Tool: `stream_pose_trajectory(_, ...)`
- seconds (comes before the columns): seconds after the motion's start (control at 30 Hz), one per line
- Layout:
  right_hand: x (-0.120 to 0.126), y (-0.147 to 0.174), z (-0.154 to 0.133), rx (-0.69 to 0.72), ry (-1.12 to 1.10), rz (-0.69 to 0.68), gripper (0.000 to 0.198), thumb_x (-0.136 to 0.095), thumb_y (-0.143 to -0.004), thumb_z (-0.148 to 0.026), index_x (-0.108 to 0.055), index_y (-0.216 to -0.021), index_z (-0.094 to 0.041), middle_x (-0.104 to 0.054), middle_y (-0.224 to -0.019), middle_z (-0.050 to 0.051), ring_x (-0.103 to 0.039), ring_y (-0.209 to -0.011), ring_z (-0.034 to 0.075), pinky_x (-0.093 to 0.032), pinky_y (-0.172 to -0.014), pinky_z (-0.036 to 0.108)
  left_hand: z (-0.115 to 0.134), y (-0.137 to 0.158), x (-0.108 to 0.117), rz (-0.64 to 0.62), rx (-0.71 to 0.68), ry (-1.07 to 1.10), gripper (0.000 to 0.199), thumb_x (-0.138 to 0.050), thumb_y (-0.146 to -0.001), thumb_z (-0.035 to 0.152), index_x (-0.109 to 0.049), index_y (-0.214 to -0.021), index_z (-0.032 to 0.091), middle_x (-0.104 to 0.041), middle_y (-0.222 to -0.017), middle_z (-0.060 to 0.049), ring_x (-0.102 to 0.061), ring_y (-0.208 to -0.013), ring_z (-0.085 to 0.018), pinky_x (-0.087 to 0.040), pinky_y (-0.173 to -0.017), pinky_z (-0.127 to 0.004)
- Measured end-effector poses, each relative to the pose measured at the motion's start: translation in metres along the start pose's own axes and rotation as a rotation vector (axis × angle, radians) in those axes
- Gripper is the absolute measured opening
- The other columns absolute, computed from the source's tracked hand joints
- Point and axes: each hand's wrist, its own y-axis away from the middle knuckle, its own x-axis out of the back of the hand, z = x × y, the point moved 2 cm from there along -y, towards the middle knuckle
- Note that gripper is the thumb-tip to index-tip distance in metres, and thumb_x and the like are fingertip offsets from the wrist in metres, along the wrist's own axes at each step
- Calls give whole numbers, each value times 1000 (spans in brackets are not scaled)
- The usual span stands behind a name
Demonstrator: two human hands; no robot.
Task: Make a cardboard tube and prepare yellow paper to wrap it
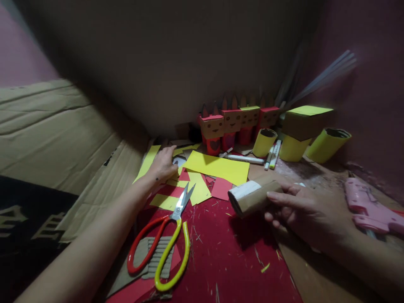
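Note:
My right hand [299,206] grips a brown cardboard tube [259,200] with a white patch on its upper side, held tilted above the red work surface [217,244]. Reaching forward, my left hand [164,163] is over the paper scraps at the back left, its fingers apart with nothing seen in them. Near it lie a yellow paper strip [147,163], a large yellow paper sheet [217,167] and a pink-red paper piece [221,189]. Scissors [178,212] with one red and one yellow handle rest with parted blades, partly over corrugated cardboard [160,254].
Several box-headed cardboard figures [212,128] stand at the back. Yellow-wrapped tubes [328,145], a yellow-topped box figure [304,124] and markers [275,155] are to their right. A pink glue gun [369,206] lies at far right. Folded cardboard [57,130] rises at left.

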Motion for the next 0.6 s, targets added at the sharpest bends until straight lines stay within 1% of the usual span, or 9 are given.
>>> stream_pose_trajectory(0.03,0,0,0,-3,-9,-3,30,-78,-65,-30,-64,-86,-15,-65,-67,6,-59,-51,13,-44,-42,20,-3,-5,-2,-14,3,-30,69,-51,-73,22,-36,-138,5,-49,-137,-19,-45,-125,-30,-38,-102,-38)
stream_pose_trajectory(0.1,1,0,0,-13,-25,0,31,-78,-65,-29,-65,-90,-16,-65,-68,5,-59,-51,13,-45,-44,20,-7,-14,-7,-61,-13,-87,73,-54,-70,25,-37,-137,4,-50,-136,-21,-45,-124,-33,-38,-101,-39)
stream_pose_trajectory(0.2,2,-1,2,-50,-34,1,30,-78,-65,-29,-66,-91,-17,-64,-64,5,-59,-51,12,-46,-45,20,-9,-23,-11,-106,-21,-171,66,-50,-75,23,-38,-137,6,-57,-127,-20,-50,-118,-33,-41,-96,-40)
stream_pose_trajectory(0.3,2,-1,2,-65,-42,4,30,-78,-65,-30,-66,-89,-16,-64,-63,5,-60,-52,13,-45,-45,20,-8,-27,-9,-108,8,-236,55,-43,-78,18,-43,-131,3,-59,-120,-25,-53,-112,-36,-43,-89,-44)
stream_pose_trajectory(0.37,2,-1,1,-58,-43,11,31,-78,-64,-30,-66,-89,-16,-65,-64,5,-60,-52,13,-46,-44,20,-7,-31,-4,-118,33,-260,52,-42,-77,16,-47,-127,2,-60,-116,-27,-57,-105,-37,-46,-81,-45)
stream_pose_trajectory(0.43,1,0,0,-53,-41,15,31,-79,-64,-31,-66,-88,-17,-65,-64,5,-60,-51,13,-45,-44,20,-9,-34,3,-142,54,-274,51,-43,-76,15,-50,-125,4,-61,-112,-27,-60,-98,-37,-48,-74,-44)
stream_pose_trajectory(0.53,0,1,-1,-49,-40,9,29,-79,-65,-31,-66,-86,-17,-65,-65,5,-60,-51,13,-46,-43,19,-16,-35,21,-180,76,-287,43,-46,-74,18,-60,-115,14,-64,-109,-21,-63,-91,-36,-48,-68,-42)
stream_pose_trajectory(0.6,0,1,-1,-37,-49,3,28,-79,-64,-31,-65,-83,-17,-65,-63,4,-61,-51,13,-45,-43,19,-24,-35,33,-199,88,-283,31,-50,-73,21,-68,-97,20,-67,-103,-15,-64,-86,-34,-48,-66,-40)
